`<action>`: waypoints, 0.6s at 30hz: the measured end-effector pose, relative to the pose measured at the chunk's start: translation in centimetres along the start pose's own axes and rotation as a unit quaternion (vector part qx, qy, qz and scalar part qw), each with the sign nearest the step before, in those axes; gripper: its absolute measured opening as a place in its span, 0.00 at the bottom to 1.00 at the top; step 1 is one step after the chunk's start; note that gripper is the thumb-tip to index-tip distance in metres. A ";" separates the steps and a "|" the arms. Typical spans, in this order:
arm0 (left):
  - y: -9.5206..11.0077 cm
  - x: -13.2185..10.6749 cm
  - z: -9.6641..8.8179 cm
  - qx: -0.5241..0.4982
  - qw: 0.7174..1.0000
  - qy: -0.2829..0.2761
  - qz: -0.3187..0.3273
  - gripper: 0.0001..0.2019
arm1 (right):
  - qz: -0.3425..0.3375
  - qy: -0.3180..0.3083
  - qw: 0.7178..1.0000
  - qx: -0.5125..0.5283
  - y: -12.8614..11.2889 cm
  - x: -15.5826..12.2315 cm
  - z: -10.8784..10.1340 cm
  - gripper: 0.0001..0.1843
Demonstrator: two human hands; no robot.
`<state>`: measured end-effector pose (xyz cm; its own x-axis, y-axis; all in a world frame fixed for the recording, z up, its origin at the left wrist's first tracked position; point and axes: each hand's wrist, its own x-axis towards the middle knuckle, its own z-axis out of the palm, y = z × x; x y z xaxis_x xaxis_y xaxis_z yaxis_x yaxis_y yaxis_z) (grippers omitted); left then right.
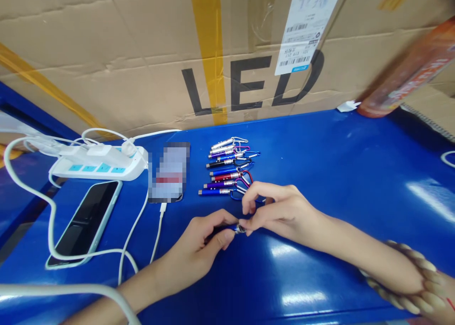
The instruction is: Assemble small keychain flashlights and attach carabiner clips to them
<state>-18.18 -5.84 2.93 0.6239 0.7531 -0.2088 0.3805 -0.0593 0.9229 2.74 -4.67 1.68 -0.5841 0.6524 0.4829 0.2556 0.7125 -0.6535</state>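
Observation:
My left hand (209,235) is closed around a small blue keychain flashlight (238,228); only its silver end and a bit of blue body show, the rest lying hidden in the fingers. At that silver end, the thumb and fingertips of my right hand (273,209) are pinched together on it. Just beyond my hands, several similar keychain flashlights (223,172) lie side by side on the blue table (330,173). They are silver, purple, blue, black and red, with carabiner clips towards the right. The clip of the nearest blue one is partly covered by my right hand.
Left of the row lies a blurred-screen phone (168,173) on a charging cable (159,230). Further left are another phone (85,221) and a white power strip (103,166) with loose cables. A large cardboard box (142,55) stands behind; an orange bottle (405,74) is at back right.

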 end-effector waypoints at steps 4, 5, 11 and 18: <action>-0.4 -0.1 0.2 0.027 0.999 0.008 0.019 0.07 | 0.021 -0.001 1.000 0.013 0.2 -0.1 0.4 0.09; -0.5 -0.1 0.3 0.032 0.999 0.016 0.023 0.07 | 0.030 -0.006 0.999 0.013 0.2 -0.1 0.5 0.09; -1.2 -0.1 0.6 0.092 0.990 0.079 0.077 0.05 | 0.082 -0.021 0.996 0.004 0.1 0.0 0.7 0.07; -1.4 -0.2 0.6 0.099 0.973 0.147 0.149 0.06 | 0.140 0.044 0.986 0.078 -0.3 0.2 1.6 0.09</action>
<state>-18.41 -6.27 1.52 0.5152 0.8363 0.1875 0.3548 -0.4073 0.8416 1.29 -5.22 1.03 -0.4367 0.8423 0.3159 0.2714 0.4582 -0.8464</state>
